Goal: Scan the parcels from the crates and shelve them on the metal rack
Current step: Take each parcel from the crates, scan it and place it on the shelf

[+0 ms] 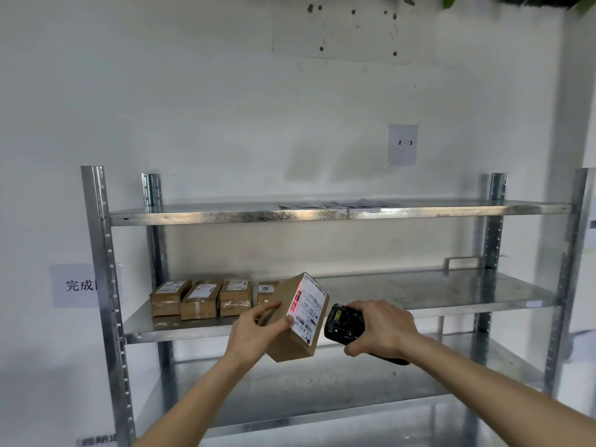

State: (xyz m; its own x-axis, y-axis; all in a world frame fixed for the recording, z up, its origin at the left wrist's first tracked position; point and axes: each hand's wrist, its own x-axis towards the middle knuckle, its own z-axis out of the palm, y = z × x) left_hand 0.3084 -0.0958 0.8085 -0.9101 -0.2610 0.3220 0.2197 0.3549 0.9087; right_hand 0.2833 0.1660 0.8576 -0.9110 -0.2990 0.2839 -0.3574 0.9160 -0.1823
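Left hand (254, 330) holding parcel (290, 321), right hand (380, 329) scanner (340, 324), rack (419, 295) four boxes (211, 298)

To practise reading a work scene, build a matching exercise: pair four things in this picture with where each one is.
Things:
1. handheld scanner
2. parcel being scanned
3. row of parcels
4. loose papers

Places:
A. top shelf of the rack
B. left hand
C. middle shelf, left end
D. right hand

Pairs: 1-D, 2-B, 3-C, 4-A
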